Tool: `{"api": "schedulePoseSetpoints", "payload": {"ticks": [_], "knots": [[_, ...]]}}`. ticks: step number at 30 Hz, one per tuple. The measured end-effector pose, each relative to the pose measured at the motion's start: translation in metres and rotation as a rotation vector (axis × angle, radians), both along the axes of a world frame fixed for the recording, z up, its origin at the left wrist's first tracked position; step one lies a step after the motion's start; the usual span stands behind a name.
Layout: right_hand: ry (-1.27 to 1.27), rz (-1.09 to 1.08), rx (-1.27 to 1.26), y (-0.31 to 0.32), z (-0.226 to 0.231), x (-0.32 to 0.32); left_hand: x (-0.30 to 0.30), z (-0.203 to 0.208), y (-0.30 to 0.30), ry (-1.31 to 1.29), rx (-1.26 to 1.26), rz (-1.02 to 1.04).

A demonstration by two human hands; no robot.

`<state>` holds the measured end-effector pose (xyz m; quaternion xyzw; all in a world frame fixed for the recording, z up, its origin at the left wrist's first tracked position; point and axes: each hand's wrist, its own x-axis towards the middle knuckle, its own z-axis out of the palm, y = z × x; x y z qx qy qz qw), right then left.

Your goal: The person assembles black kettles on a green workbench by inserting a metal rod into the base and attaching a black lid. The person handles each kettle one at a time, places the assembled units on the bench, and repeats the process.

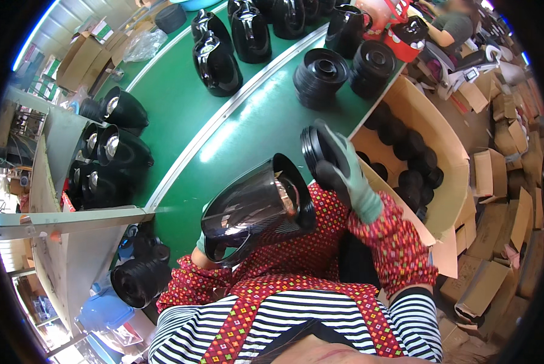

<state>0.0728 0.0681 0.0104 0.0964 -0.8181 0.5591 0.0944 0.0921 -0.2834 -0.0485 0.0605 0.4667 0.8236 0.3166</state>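
A glossy black kettle body is held tilted in front of me, its wide round opening toward the right and its handle low at the left. My left hand, in a pale green glove, supports it from behind; most of its fingers are hidden. Just right of that opening, my right hand, in a green glove with dark fingers, is closed on ribbed black round plastic parts, seen edge-on. A small gap separates these from the kettle body.
A green bench with a metal rail bears several black kettles and stacked round black parts. More kettle bodies lie at left. An open carton of round parts stands at right. A person sits far right.
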Motion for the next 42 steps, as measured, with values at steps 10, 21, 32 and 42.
{"api": "schedulePoseSetpoints", "payload": {"ticks": [10,21,32,42], "knots": [[0.011,-0.006,-0.229,-0.014,0.063,0.104,-0.001,0.012,0.047,0.026,0.04,-0.263],[-0.045,-0.103,-0.5,-0.003,0.062,0.131,-0.019,0.069,0.066,0.833,-0.447,-0.087],[0.257,0.008,-0.248,0.016,0.082,0.142,-0.021,0.102,0.073,0.617,-0.386,-0.045],[-0.438,0.137,-1.285,0.013,0.016,0.181,0.003,0.179,0.086,1.219,-0.641,-0.047]]}}
